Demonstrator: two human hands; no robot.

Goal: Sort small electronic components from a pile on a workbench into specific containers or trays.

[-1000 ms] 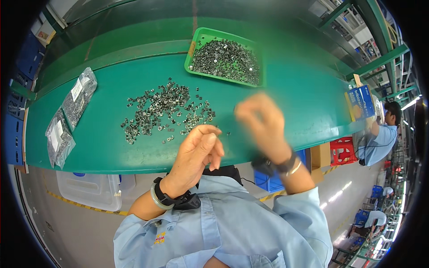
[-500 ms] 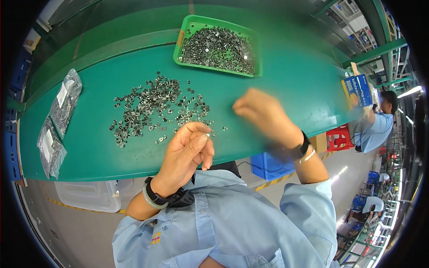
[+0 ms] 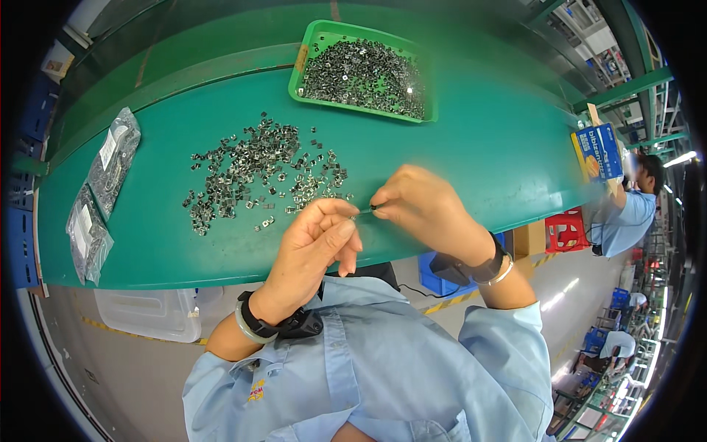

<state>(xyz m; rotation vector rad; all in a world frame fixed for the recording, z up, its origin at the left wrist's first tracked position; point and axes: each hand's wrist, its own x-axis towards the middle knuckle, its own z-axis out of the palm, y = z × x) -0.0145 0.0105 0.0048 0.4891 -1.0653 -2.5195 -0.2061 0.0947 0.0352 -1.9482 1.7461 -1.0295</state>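
My left hand (image 3: 315, 241) is closed in a pinch above the front of the green table (image 3: 166, 254). A tiny shiny piece shows at its fingertips, too small to name. Close against it, my right hand (image 3: 431, 210) pinches a small black piece (image 3: 373, 208) between thumb and forefinger. The two sets of fingertips almost meet. Just left of and beyond my hands lies a loose pile of small dark and silvery metal parts (image 3: 250, 158). Farther back, a green tray (image 3: 296, 82) holds many more small metal parts (image 3: 361, 70).
Two clear bags of dark parts (image 3: 114, 158) lie at the table's left end. A blue-and-yellow box (image 3: 598, 152) stands at the right end, near a person in blue (image 3: 630, 214). Under the table are a clear plastic bin (image 3: 147, 315), a blue crate (image 3: 436, 276) and a red stool (image 3: 567, 230).
My right hand has come down and left, from above the table to my left hand's fingertips, and now shows a small black piece. My left hand keeps its pinch in nearly the same place.
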